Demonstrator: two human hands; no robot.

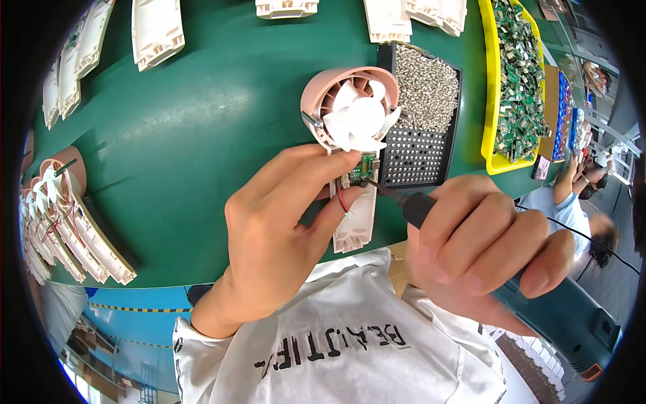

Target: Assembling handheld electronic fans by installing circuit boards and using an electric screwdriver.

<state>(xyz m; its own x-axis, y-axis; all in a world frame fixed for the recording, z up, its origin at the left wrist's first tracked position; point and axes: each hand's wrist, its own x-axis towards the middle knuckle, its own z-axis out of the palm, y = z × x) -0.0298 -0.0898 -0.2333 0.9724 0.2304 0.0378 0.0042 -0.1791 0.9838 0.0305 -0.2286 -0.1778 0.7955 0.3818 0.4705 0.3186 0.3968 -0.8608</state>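
A half-built handheld fan with a pink ring [315, 94], white blades [363, 120] and an open white handle shell [356, 225] lies in front of me. My left hand [272, 209] is closed on it, fingertips pinching around a small green circuit board [356, 173] just below the blades. Red and black wires run from the board along the handle. My right hand [488, 236] is wrapped round a dark teal electric screwdriver [558, 320], whose thin bit reaches the lower edge of the board. Whether a screw sits under the tip is too small to tell.
Just right of the fan is a black tray [451, 135] of small screws, some standing in a hole grid. A yellow bin [492, 87] of green circuit boards stands farther right. White shells [156, 34] line the far edge; more fan halves [87, 222] lie left. Another person [562, 209] is at right.
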